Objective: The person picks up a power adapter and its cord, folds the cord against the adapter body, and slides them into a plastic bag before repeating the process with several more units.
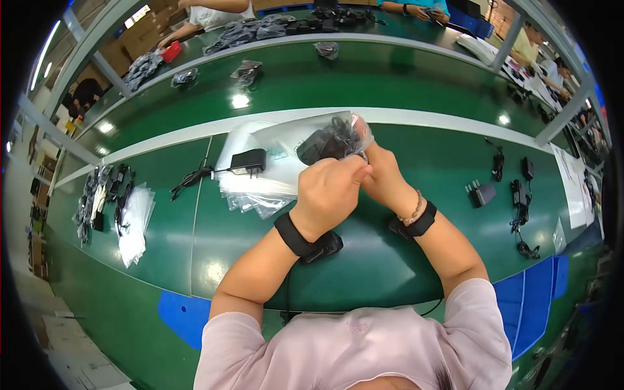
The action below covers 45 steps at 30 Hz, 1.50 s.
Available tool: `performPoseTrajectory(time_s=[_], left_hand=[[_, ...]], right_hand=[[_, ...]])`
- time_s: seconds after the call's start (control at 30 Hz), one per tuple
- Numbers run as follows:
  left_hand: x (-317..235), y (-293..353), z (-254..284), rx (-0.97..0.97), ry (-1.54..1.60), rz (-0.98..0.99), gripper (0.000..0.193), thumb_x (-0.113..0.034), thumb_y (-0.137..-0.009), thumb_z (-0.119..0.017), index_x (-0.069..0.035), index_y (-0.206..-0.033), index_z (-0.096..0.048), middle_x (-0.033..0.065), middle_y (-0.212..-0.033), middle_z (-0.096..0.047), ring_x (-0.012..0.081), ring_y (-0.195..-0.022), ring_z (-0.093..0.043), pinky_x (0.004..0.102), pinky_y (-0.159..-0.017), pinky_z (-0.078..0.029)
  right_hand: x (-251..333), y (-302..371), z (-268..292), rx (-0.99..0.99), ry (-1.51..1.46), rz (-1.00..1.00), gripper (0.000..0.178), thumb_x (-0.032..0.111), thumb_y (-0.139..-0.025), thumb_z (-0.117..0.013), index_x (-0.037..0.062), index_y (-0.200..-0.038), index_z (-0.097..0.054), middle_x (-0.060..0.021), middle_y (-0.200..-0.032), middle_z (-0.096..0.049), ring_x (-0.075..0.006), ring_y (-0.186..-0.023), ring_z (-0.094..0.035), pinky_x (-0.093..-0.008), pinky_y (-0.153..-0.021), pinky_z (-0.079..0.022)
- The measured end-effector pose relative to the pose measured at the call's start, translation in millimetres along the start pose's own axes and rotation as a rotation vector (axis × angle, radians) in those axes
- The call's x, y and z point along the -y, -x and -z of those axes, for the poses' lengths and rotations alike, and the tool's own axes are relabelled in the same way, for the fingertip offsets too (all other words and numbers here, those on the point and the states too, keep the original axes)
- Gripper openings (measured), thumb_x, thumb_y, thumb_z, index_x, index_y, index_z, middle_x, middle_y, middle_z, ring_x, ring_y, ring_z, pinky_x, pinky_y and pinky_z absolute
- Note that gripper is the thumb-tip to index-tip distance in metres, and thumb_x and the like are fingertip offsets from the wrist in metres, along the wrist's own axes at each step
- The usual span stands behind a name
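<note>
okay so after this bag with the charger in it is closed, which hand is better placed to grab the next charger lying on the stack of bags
Probably the left hand. The loose charger lies on the stack of bags to the person's left, nearer that hand. The right hand would have to cross over.

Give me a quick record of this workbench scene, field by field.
setting: green workbench
left hand: pinching the clear plastic bag
right hand: gripping the same bag's edge
bag contents: black power adapter with cord
nearby: stack of empty bags, loose adapter on it
right side: more black adapters
</note>
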State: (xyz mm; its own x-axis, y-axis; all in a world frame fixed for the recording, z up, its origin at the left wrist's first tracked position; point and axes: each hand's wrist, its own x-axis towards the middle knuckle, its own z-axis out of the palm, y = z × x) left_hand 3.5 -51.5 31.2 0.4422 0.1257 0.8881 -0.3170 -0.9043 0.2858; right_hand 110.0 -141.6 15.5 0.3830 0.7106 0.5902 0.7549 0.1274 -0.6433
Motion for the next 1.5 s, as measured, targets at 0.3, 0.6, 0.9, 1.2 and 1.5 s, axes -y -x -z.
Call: performPoseTrajectory(time_s=[0.3, 0.6, 0.9, 1.2, 1.5], left_hand=[[-14, -13, -9, 0.103, -0.009, 0.208, 0.014, -0.009, -0.074, -0.068, -0.003, -0.084, -0.061, 0.0139, -0.071, -0.062, 0.0277, -0.058, -0.059, 0.0317, -0.051, -0.047], [47, -43, 87, -0.039, -0.599, 0.171, 0.041, -0.024, -0.077, -0.068, -0.002, -0.109, -0.054, 0.0128, -0.094, -0.062, 0.0214, -0.078, -0.06, 0.0286, -0.07, -0.047], [33, 20, -4, -0.205, 1.014, 1.053, 0.041, -0.032, -0.092, -0.049, 0.001, -0.116, -0.048, 0.0062, -0.109, -0.053, 0.01, -0.09, -0.051, 0.0223, -0.076, -0.043], [52, 64, -4, 0.327, 0.651, 1.065, 0.033, -0.021, -0.095, -0.04, -0.005, -0.125, -0.04, 0.0048, -0.116, -0.051, 0.0168, -0.106, -0.049, 0.0345, -0.085, -0.043], [60, 25, 37, -0.004, 0.736, 0.996, 0.042, -0.025, -0.093, -0.044, 0.003, -0.125, -0.043, 0.0125, -0.125, -0.047, 0.0189, -0.111, -0.046, 0.0304, -0.095, -0.035]], right_hand=[[2, -21, -16, 0.179, -0.827, -0.445, 0.061, 0.017, -0.081, -0.063, 0.0005, -0.132, -0.034, -0.0134, -0.105, -0.06, -0.0155, -0.088, -0.059, -0.0253, -0.074, -0.047], [17, -22, -3, 0.133, -0.52, -0.339, 0.042, 0.015, -0.081, -0.065, 0.0002, -0.116, -0.049, 0.0011, -0.089, -0.056, -0.005, -0.073, -0.048, -0.0201, -0.062, -0.042], [0, -18, -32, -0.121, -0.579, -0.195, 0.045, 0.013, -0.081, -0.064, -0.0016, -0.119, -0.048, -0.0055, -0.103, -0.058, -0.0112, -0.091, -0.052, -0.025, -0.08, -0.043], [-15, -9, -39, -0.121, -0.459, -0.292, 0.056, 0.018, -0.08, -0.065, 0.0007, -0.127, -0.04, -0.012, -0.111, -0.057, -0.0161, -0.099, -0.054, -0.0297, -0.085, -0.044], [-3, -6, -38, -0.02, -0.434, -0.237, 0.052, 0.018, -0.077, -0.066, 0.0026, -0.122, -0.046, -0.0179, -0.104, -0.059, -0.0265, -0.093, -0.059, -0.0324, -0.082, -0.045]])
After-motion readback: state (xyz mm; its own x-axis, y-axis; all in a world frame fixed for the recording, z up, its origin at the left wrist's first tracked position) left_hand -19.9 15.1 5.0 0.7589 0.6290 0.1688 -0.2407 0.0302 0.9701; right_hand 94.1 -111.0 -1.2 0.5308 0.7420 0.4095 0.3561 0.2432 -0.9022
